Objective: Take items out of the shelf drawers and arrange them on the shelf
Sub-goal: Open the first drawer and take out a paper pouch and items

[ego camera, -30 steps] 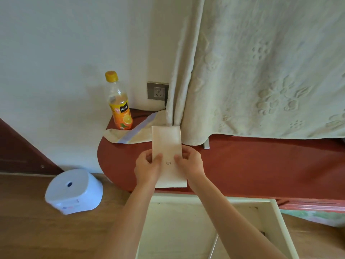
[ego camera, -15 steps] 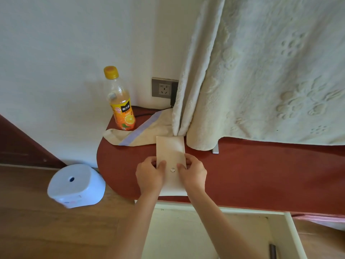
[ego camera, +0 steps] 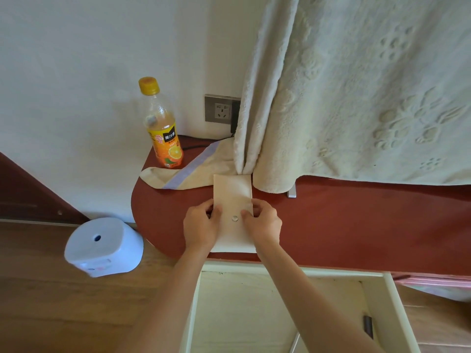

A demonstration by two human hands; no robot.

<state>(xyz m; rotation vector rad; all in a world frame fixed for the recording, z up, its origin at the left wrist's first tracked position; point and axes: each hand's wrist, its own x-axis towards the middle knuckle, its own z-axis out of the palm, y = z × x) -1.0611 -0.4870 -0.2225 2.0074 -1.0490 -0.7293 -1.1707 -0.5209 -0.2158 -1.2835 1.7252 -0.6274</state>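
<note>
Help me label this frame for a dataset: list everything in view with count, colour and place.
shelf top: one, red-brown, against the wall
pouch: one, beige, flat on the shelf top
juice bottle: one, orange, upright at shelf's back left
folded cloth: one, cream with lilac stripe, beside bottle
hanging cloth: one, cream, draped over shelf's back
wall socket: one, grey, right of bottle
drawer: one, cream, open below the shelf
device: one, white, on the floor, left
left hand: one, holds pouch's left edge
right hand: one, holds pouch's right edge
</note>
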